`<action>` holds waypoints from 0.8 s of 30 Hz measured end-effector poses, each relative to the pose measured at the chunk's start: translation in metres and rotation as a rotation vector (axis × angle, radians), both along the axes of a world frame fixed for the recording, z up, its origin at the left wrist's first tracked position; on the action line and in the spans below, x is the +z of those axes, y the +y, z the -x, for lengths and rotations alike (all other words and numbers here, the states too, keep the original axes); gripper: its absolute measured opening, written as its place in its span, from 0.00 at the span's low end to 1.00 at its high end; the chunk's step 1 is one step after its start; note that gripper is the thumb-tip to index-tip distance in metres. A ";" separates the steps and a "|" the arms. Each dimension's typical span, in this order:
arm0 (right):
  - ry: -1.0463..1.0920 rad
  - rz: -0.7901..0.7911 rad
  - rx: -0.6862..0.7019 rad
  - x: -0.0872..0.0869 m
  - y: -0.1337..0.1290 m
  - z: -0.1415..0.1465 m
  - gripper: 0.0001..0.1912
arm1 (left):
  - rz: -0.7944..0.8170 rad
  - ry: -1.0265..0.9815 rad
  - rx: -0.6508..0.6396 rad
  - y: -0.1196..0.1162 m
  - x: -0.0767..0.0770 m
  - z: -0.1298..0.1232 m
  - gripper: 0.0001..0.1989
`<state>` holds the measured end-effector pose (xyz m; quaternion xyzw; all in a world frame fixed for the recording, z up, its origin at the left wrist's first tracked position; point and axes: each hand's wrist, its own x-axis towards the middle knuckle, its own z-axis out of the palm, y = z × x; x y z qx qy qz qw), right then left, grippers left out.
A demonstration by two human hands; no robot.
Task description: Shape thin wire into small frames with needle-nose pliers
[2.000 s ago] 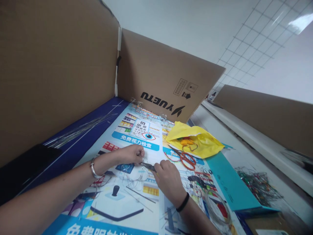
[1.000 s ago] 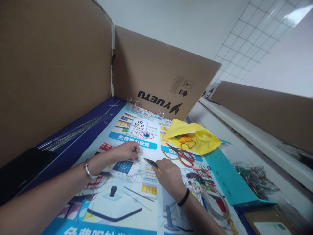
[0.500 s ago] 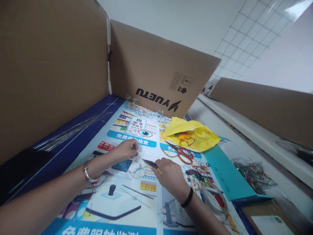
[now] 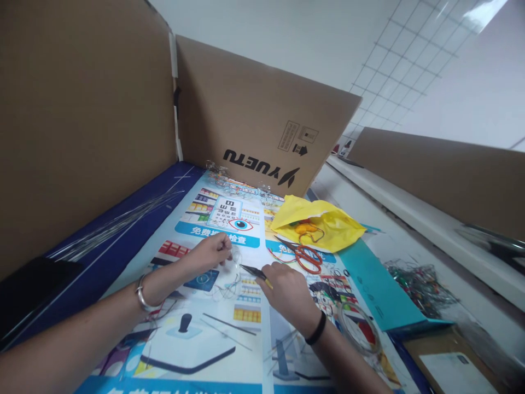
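My left hand (image 4: 215, 251), with a silver bangle at the wrist, is closed in a pinch on thin wire (image 4: 234, 273) that loops down toward the printed sheet. My right hand (image 4: 285, 290), a black band on its wrist, grips pliers (image 4: 256, 273) with dark pointed jaws and a yellowish handle. The jaw tips point left and lie close to the wire; whether they touch it cannot be made out. Beyond my right hand, orange-handled scissors (image 4: 308, 259) lie beside an open yellow pouch (image 4: 340, 232) holding orange cord.
Cardboard panels (image 4: 246, 109) stand at the left and back. Straight wires (image 4: 118, 227) lie on the blue strip at left. A wire coil (image 4: 342, 323) rests right of my right forearm. At far right are a teal flap (image 4: 369, 284) and a tangled wire heap (image 4: 422, 287).
The view has shifted slightly, so the surroundings appear a little further left. Both hands keep nearly the same pose, with the pliers still in my right hand.
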<state>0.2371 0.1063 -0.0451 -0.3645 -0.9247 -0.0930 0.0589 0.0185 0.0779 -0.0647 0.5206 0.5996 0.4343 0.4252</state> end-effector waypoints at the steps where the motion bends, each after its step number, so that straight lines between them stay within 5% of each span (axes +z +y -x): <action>1: 0.005 -0.004 -0.003 0.001 0.001 0.000 0.08 | -0.016 -0.021 -0.006 0.000 0.000 0.000 0.07; 24: 0.093 -0.082 0.023 0.006 0.001 -0.003 0.07 | -0.155 -0.216 -0.056 -0.002 0.007 0.000 0.03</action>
